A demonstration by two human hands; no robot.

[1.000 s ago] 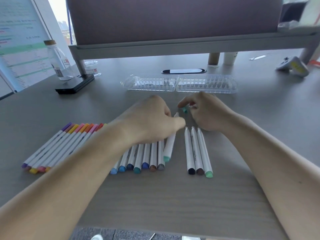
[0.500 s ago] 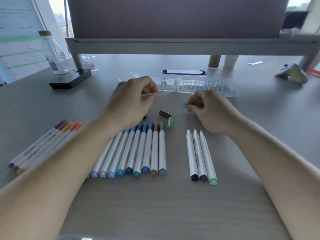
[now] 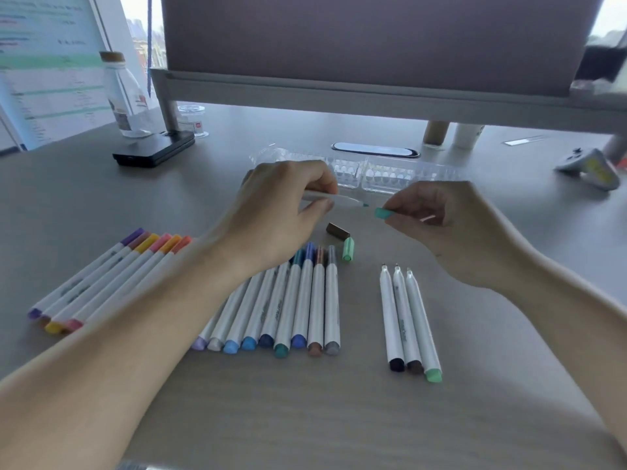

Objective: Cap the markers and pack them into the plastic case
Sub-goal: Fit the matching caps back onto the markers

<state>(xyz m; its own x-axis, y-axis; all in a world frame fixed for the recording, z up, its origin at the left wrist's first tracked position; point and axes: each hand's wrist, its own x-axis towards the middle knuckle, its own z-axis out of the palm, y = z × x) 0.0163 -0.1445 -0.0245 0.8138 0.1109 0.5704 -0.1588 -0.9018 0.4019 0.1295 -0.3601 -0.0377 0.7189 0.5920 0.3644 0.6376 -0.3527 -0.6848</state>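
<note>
My left hand (image 3: 281,212) grips a white uncapped marker (image 3: 342,199), its teal tip pointing right. My right hand (image 3: 437,222) pinches a teal cap (image 3: 384,213) a short gap from that tip. The clear plastic case (image 3: 403,171) lies open just behind both hands. Three uncapped markers (image 3: 405,317) lie at the right. A row of several capped blue, brown and grey markers (image 3: 298,300) lies in the middle, partly under my left forearm. Several capped warm-coloured markers (image 3: 112,276) lie at the left. A brown cap (image 3: 337,230) and a light green cap (image 3: 348,249) lie loose.
A dark box (image 3: 154,152) and a clear bottle (image 3: 125,96) stand at the back left. A raised shelf (image 3: 373,93) spans the back. Two paper cups (image 3: 453,132) and a game controller (image 3: 592,167) sit at the back right.
My left hand lifted a marker off the table and turned its tip to the right. My right hand brought the teal cap close to the tip.
</note>
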